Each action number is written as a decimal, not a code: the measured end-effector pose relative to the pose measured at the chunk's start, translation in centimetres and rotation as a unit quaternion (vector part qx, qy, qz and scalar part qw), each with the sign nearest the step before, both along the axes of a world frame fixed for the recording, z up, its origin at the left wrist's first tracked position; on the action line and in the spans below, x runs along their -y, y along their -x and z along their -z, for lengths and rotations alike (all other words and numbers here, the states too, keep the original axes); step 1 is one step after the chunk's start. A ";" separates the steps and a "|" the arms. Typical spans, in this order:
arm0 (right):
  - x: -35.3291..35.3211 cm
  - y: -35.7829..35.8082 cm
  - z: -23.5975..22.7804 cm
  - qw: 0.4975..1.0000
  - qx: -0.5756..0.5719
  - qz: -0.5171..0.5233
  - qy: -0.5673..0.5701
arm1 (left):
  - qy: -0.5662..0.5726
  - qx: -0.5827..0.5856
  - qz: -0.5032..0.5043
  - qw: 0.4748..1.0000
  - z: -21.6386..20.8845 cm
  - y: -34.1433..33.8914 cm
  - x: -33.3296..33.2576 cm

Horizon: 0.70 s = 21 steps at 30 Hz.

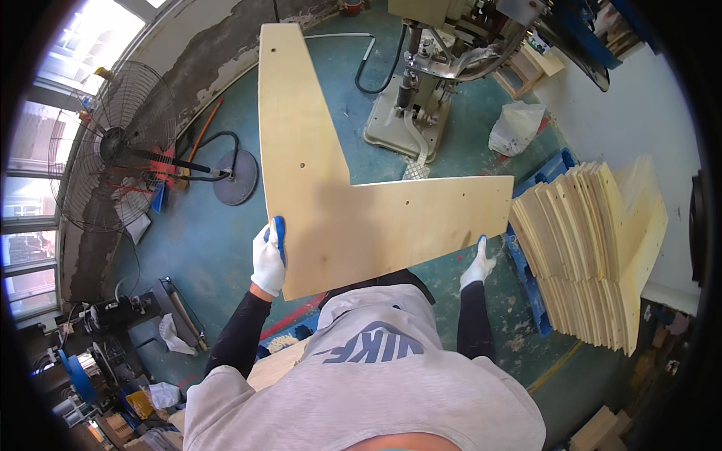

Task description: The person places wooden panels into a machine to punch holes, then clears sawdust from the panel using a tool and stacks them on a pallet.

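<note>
A large L-shaped plywood panel with several small drilled holes is held up in front of my body. My left hand, in a white glove with blue on the fingers, grips its left edge, thumb on the upper face and fingers out of sight beneath. At the lower edge of the right arm of the panel is my right hand, gloved the same way. Its thumb tip meets the edge, and part of the hand is hidden. A shadow falls across the middle of the panel.
On the right, a stack of similar plywood panels stands on a blue pallet. A floor-standing machine is ahead. To the left stands a large fan on a round base. A white bag lies on the green floor.
</note>
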State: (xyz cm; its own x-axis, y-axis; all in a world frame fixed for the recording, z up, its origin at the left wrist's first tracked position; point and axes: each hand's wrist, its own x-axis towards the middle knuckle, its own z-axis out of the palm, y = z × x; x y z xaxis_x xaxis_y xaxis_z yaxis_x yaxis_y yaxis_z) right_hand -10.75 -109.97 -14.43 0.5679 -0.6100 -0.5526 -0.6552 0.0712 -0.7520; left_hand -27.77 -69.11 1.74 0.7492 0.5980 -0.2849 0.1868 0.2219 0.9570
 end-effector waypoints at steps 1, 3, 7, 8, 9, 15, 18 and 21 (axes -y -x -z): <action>-0.3 0.8 -0.3 0.990 -0.036 0.043 -0.129 | 0.001 -0.004 0.006 1.000 0.2 -0.1 -0.3; -1.3 1.7 0.3 0.926 0.030 0.059 -0.372 | 0.019 -0.015 0.023 0.999 0.6 0.1 -1.0; -0.9 0.2 1.1 0.795 0.213 -0.027 -0.567 | -0.025 -0.077 0.061 0.995 1.4 -0.3 -2.9; -0.8 -0.6 0.7 0.800 0.208 -0.044 -0.561 | -0.061 -0.100 0.070 0.991 1.6 -0.8 -3.5; -0.4 -0.7 0.1 0.802 0.233 -0.055 -0.547 | 0.014 -0.053 0.055 0.997 1.9 -1.1 -3.6; 6.1 3.9 -6.4 0.855 0.300 -0.061 -0.419 | -0.044 -0.055 0.098 0.993 2.6 -2.9 -2.5; 7.8 8.7 -10.5 0.874 0.317 -0.038 -0.366 | -0.051 -0.017 0.171 0.984 0.4 -4.8 -0.3; 7.1 12.8 -14.0 0.865 0.334 0.003 -0.376 | -0.046 -0.065 0.226 0.971 1.1 -5.1 -1.2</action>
